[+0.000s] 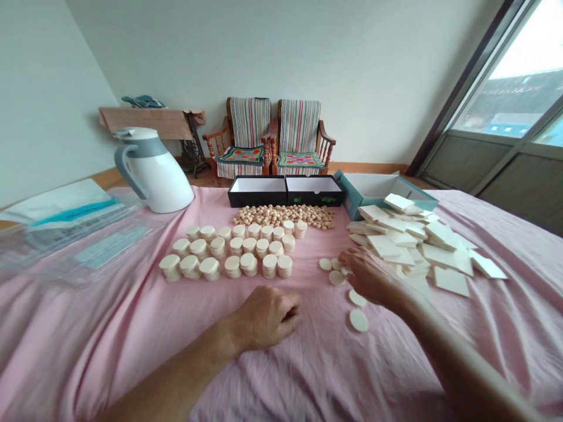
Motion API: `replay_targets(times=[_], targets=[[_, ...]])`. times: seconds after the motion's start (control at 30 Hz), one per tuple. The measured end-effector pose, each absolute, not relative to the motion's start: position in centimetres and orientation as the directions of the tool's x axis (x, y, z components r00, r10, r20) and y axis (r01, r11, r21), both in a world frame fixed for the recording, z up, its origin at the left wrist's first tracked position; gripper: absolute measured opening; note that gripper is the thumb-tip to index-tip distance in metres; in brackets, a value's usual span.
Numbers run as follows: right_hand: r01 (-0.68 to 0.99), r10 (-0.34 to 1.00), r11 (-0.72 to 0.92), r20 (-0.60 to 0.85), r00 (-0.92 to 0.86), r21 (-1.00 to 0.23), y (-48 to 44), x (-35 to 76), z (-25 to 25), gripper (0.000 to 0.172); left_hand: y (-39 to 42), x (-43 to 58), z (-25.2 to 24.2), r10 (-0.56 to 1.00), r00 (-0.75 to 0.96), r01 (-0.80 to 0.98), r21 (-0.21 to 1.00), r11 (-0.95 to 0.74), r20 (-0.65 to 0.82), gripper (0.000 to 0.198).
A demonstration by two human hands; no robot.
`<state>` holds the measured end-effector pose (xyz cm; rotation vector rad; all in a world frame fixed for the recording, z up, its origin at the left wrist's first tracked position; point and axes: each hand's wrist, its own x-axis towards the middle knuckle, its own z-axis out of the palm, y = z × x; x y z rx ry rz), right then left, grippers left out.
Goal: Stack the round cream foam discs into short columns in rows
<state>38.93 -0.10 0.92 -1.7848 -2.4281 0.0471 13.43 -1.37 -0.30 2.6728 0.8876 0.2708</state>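
My left hand (268,316) is curled into a fist over the pink cloth, thumb against the fingers. Whatever it may hold is hidden inside. Over a loose group of flat pale wooden discs, my right hand (367,275) reaches with its fingers stretched out and bent down, apart from the thumb. One disc (337,278) lies just left of it, and another disc (358,320) lies nearer to me. Rows of stacked discs (210,268) stand beyond and left of my left hand. Right of my right hand spreads a heap of pale square tiles (402,237).
Small wooden beads (285,215) lie in a pile before a black two-part box (259,198). A teal box (352,196) stands behind the tiles. At left are a white-and-grey jug (158,176) and clear plastic packaging (109,246). Pink cloth (246,387) covers the table.
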Motion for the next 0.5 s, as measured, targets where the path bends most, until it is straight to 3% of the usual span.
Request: replay_targets(times=[0.23,0.43,0.5], targets=[[0.961,0.966,0.247,0.110,-0.234,-0.122,-1.0,39.2,0.4,0.019,-1.4,13.4,-0.3,0.609,0.790,0.551,0.351,-0.757,0.072,0.013],[0.901,0.949,0.254,0.271,-0.162,-0.352,-0.1,37.2,2.0,0.012,-1.4,13.4,-0.1,0.610,0.790,0.564,0.317,-0.763,0.064,0.014],[0.865,0.947,0.291,0.248,-0.202,-0.408,1.0,35.5,2.2,0.013,-1.5,13.4,0.0,0.611,0.789,0.566,0.310,-0.764,0.064,0.013]])
